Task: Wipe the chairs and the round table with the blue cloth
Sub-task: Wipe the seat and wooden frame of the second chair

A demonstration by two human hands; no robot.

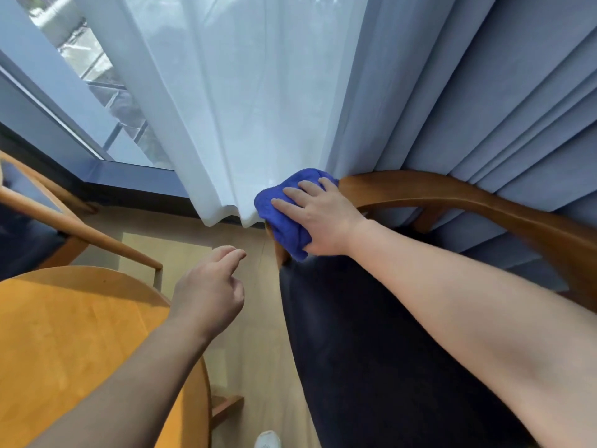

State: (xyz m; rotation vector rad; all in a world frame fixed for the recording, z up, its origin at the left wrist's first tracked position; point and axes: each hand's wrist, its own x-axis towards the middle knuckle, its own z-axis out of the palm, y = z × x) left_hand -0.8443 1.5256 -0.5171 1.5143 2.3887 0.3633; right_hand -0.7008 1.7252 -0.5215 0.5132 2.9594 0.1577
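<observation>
Blue cloth [284, 215], bunched and fleecy, draped over the front end of the chair [452, 195] armrest beside the white curtain [226, 108]; right hand [323, 215] presses it, fingers [290, 206] spread flat. Left hand [210, 295] empty, loosely curled, above the floor by the round desk [80, 334]

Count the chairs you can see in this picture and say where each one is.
2. One chair at right, its wooden arm under the blue cloth; another chair at far left, beyond the round table. Others may lie outside the view.
</observation>
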